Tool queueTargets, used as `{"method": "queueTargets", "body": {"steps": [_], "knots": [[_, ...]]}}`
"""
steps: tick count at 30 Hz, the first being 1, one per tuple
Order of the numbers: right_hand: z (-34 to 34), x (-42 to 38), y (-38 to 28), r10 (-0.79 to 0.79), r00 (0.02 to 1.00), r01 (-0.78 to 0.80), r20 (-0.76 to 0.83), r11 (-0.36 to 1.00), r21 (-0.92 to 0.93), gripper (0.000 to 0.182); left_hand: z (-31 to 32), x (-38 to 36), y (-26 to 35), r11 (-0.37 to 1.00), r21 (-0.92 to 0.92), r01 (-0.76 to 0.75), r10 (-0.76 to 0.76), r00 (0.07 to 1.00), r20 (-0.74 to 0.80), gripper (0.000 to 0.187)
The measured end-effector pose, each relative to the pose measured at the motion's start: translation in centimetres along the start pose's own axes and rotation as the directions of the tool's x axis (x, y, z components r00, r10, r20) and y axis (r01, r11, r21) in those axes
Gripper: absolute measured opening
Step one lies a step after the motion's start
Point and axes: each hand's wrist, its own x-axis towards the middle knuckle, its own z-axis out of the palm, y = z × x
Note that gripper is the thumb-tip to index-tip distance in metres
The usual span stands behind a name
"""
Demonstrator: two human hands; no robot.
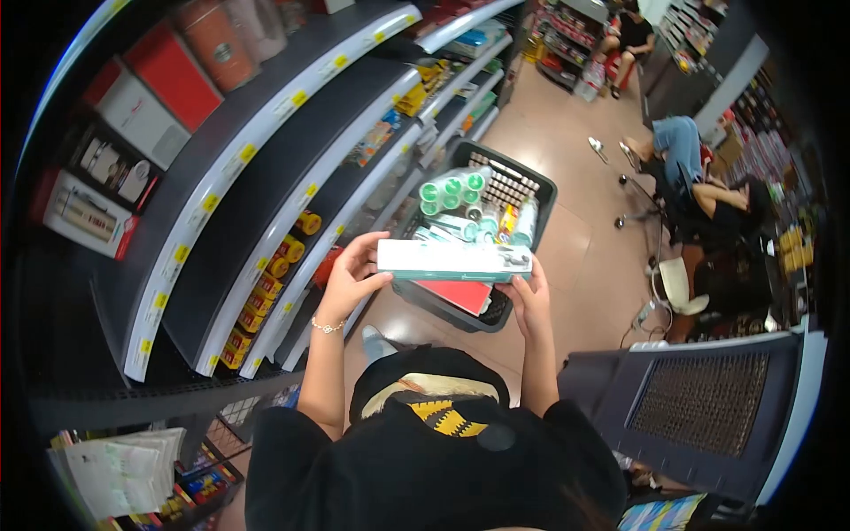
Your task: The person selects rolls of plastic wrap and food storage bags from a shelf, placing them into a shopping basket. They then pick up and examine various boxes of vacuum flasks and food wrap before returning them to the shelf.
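Observation:
I hold a long white and teal box (453, 260) flat between both hands, above a dark plastic basket (534, 183) on the floor. My left hand (351, 274) grips the box's left end; a thin bracelet is on that wrist. My right hand (528, 296) grips the right end from below. The basket holds green-capped bottles (452, 188), several small packs and a red flat item (459, 295) under the box.
Dark shelves with white price strips (266, 133) run along the left, holding red boxes (173, 75) and yellow rolls (266, 283). A person in jeans (686, 155) sits on a stool at right; another person is crouched at the aisle's far end. A dark crate (708, 403) stands at lower right.

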Motion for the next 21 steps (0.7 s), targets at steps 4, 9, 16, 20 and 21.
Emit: {"method": "queueTargets", "body": {"steps": [4,9,16,20,21], "knots": [[0.4,0.6,1.9,0.206,0.975,-0.211,-0.084,0.976,-0.052,0.037,-1.2,-0.2,-1.1,0.998,-0.035,0.051,-0.054,0.994,-0.095,0.047],[1.7,2.5,4.9,0.306,0.952,-0.306,-0.006,0.952,-0.014,0.03,-3.6,-3.0,-2.2,0.99,0.113,0.084,-0.061,0.98,-0.187,0.046],[5.8,4.2,7.3,0.521,0.83,-0.524,0.197,0.851,-0.044,0.034,-5.7,-8.7,-0.1,0.992,-0.108,0.062,-0.099,0.923,-0.373,0.065],[6.8,4.3,8.7,0.625,0.72,-0.641,0.303,0.766,-0.056,0.036,-5.3,-9.7,-0.9,0.939,-0.289,-0.185,0.044,0.9,-0.434,0.074],[6.9,4.3,9.1,0.637,0.709,-0.655,0.304,0.754,-0.053,0.036,-5.5,-10.0,-1.5,0.948,-0.279,-0.155,0.021,0.903,-0.429,0.075]]}}
